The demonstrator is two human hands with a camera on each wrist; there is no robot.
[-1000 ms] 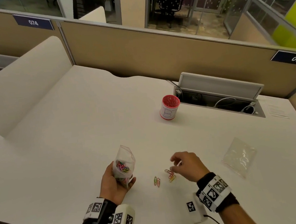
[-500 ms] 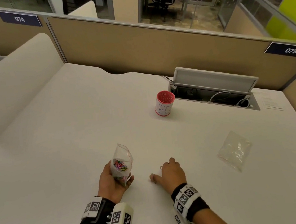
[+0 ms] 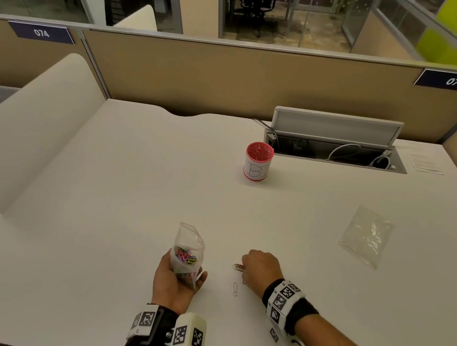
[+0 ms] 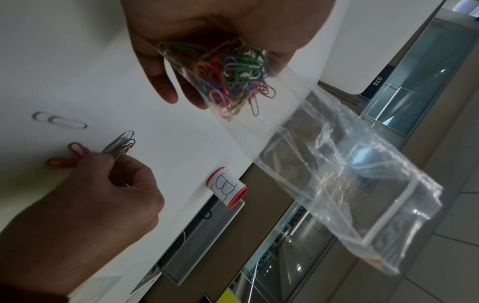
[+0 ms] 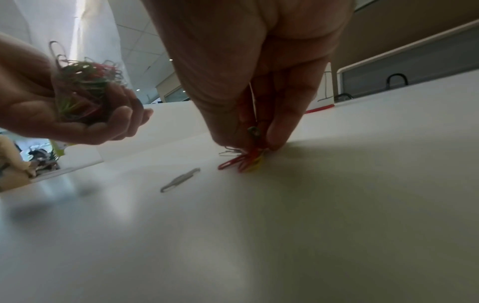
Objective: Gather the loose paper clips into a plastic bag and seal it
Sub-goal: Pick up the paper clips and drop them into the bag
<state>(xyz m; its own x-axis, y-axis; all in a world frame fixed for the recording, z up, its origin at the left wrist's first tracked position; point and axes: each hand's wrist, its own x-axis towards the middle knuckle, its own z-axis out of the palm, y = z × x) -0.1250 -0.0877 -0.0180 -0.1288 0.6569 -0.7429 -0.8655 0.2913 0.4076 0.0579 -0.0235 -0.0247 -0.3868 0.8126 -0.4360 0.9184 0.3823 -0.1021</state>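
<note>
Clear plastic, red strip at the mouth: that's the bag [image 3: 189, 253] standing in your left hand [image 3: 173, 282], mouth gaping upward, a tangle of coloured paper clips [image 4: 228, 82] settled in its lower half. Your left fingers [image 4: 166, 82] curl under and round the bottom of it, cradling the load just above the white tabletop [image 3: 114, 211].

Just right of the bag, your right hand [image 3: 261, 266] is down at the surface, fingers [image 5: 279, 123] pressed together on a small bunch of loose clips [image 4: 122, 144], silvery ones sticking out toward the bag. A red clip [image 4: 76, 149] lies against your fingertips, touching the tabletop. One white clip [image 3: 235, 288] lies flat on its own, close in front of your right wrist, apart from the bunch.

Further out, a second clear bag [image 3: 367, 236] lies flat and crumpled to your right, well apart from both hands. Beyond that, a red-rimmed cup [image 3: 258, 162] with a white label stands upright beside the open cable tray [image 3: 336, 148] at the back, under the tan partition [image 3: 212, 71].
</note>
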